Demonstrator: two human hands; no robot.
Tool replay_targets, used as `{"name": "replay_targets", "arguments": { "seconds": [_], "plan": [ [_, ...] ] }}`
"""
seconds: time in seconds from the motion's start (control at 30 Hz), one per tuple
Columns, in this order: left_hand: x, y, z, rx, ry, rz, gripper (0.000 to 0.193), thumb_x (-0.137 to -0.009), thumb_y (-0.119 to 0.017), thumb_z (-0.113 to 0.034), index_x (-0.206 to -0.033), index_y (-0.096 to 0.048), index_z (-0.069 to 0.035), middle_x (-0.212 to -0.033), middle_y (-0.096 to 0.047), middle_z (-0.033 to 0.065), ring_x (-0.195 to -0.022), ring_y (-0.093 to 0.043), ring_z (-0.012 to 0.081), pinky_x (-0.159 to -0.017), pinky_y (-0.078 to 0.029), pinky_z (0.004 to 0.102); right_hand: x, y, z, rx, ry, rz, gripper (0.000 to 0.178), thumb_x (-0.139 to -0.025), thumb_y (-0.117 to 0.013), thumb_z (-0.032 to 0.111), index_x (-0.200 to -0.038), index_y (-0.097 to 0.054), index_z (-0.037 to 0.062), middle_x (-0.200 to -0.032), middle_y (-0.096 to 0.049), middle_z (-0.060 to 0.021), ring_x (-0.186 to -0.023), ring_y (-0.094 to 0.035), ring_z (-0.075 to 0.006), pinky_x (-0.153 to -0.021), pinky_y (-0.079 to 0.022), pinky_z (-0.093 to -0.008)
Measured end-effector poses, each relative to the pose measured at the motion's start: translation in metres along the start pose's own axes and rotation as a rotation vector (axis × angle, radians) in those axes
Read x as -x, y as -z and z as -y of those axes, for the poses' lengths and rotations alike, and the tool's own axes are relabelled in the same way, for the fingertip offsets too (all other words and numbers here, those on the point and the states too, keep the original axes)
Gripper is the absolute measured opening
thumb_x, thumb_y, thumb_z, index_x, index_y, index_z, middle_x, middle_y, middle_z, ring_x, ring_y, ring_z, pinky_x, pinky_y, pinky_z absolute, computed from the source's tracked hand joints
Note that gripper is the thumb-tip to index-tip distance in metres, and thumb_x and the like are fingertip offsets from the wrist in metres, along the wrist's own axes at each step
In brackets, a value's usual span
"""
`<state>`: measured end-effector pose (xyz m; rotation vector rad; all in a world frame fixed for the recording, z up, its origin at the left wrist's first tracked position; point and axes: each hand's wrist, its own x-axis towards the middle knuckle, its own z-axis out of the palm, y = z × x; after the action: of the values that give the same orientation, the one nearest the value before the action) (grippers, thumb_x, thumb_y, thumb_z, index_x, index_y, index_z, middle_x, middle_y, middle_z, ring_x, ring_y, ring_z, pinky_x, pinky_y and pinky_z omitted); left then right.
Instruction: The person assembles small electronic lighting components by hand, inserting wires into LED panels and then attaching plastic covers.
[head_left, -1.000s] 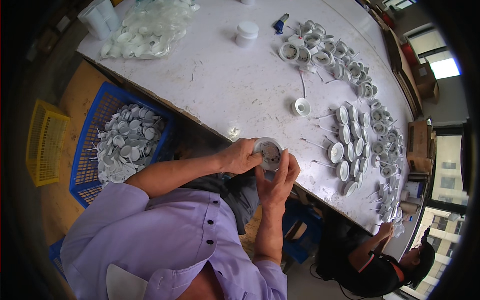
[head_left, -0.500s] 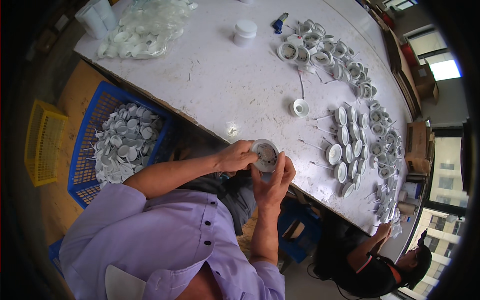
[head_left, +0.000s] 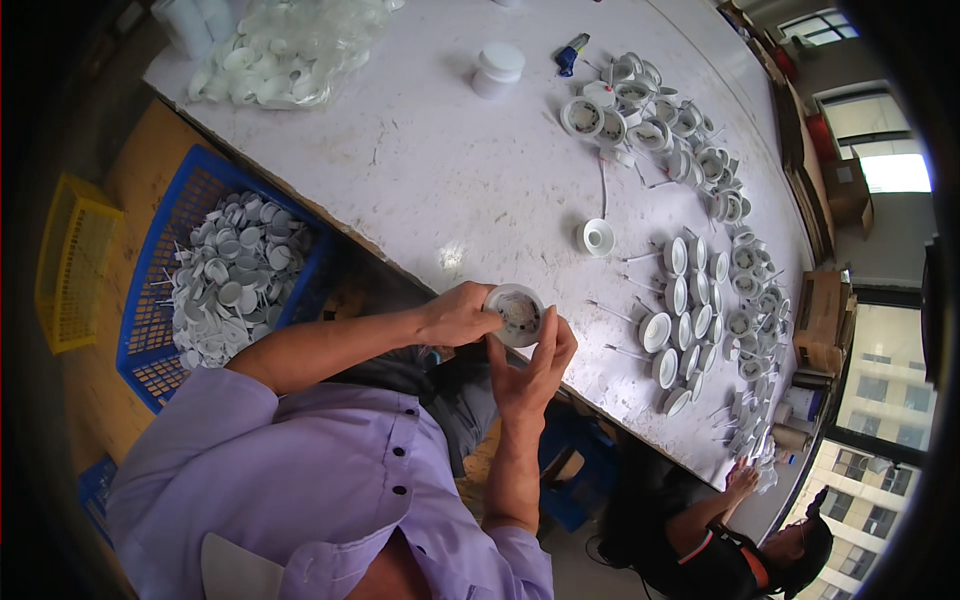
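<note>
Between my hands, at the table's near edge, is a round white lamp housing [head_left: 517,314] whose face shows a pale disc with small dark parts around it. My left hand [head_left: 462,314] grips its left rim, thumb on the face. The fingers of my right hand [head_left: 535,362] close on its lower right side. Beyond them a single white lamp cup [head_left: 596,238] with a wire lies on the table. To its right stand several rows of white lamp cups [head_left: 676,294] with wires trailing left.
More lamp housings [head_left: 650,135] are heaped farther back beside a blue utility knife [head_left: 571,54]. A white round container [head_left: 498,70] and a clear bag of white parts [head_left: 290,55] are on the table [head_left: 400,190]. At left, a blue basket [head_left: 160,250] holds wired white discs. A co-worker [head_left: 720,540] sits at right.
The view has shifted slightly, so the table and basket appear moved. Both hands still hold the lamp housing, which shows its face a little more squarely.
</note>
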<state>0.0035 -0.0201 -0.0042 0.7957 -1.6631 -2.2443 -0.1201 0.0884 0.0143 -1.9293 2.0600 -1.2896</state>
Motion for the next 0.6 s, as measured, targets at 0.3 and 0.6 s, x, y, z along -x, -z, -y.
{"name": "replay_targets", "arguments": {
  "seconds": [0.3, 0.6],
  "plan": [
    [0.004, 0.022, 0.017, 0.281, -0.075, -0.018, 0.032, -0.094, -0.053, -0.018, -0.116, -0.046, 0.005, -0.091, -0.060, 0.0089, -0.079, -0.065, 0.0120, -0.051, -0.040, 0.0218, -0.079, 0.000, -0.128, 0.196, -0.189, -0.043, 0.068, -0.073, -0.078, 0.027, -0.125, -0.049, -0.0055, -0.119, -0.050, -0.0252, -0.113, -0.047, -0.0372, -0.094, -0.041, -0.0433],
    [0.008, 0.026, 0.023, 0.284, -0.050, -0.003, 0.029, -0.093, -0.057, -0.018, -0.109, -0.051, 0.004, -0.090, -0.061, 0.0095, -0.077, -0.065, 0.0127, -0.051, -0.041, 0.0216, -0.109, -0.014, -0.154, 0.251, -0.109, 0.072, 0.068, -0.069, -0.080, 0.026, -0.121, -0.051, -0.0066, -0.122, -0.050, -0.0268, -0.111, -0.048, -0.0402, -0.096, -0.039, -0.0446]
  ]
}}
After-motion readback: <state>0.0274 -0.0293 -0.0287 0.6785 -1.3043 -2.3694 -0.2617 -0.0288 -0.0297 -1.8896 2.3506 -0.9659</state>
